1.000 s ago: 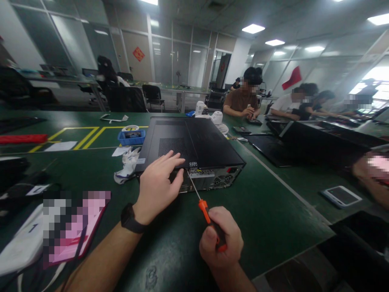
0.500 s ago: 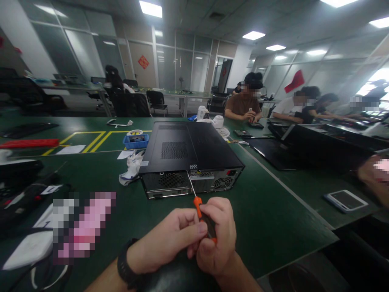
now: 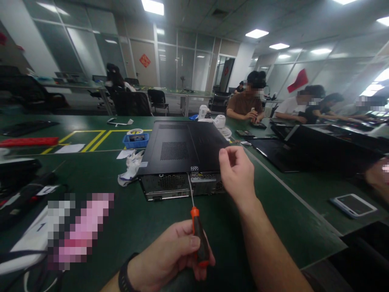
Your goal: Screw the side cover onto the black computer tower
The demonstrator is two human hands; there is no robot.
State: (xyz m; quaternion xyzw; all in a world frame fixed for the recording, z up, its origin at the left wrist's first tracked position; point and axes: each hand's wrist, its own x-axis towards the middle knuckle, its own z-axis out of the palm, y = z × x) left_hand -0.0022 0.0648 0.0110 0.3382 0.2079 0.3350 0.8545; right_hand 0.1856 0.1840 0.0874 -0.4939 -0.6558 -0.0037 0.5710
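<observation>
A black computer case [image 3: 209, 140] lies flat on the green table, its metal back panel facing me. My left hand [image 3: 174, 247] is closed round the handle of an orange-and-black screwdriver [image 3: 200, 239]. The shaft points away from me, and its tip meets the back panel's top edge near the middle. My right hand [image 3: 240, 174] is off the screwdriver, raised by the case's right rear corner with its fingers curled in. Whether anything small sits between those fingertips is hidden. The hand covers part of the panel's right end.
Left of the case are white gloves [image 3: 132, 168] and a blue bin [image 3: 135, 140] with a tape roll on it. A phone-like device [image 3: 354, 205] and another opened black case [image 3: 331, 148] are at the right. People [image 3: 247, 99] sit beyond the table.
My right hand has let go of the screwdriver handle and moved up and right to the case's corner. My left hand still grips the screwdriver, now slightly lower in view.
</observation>
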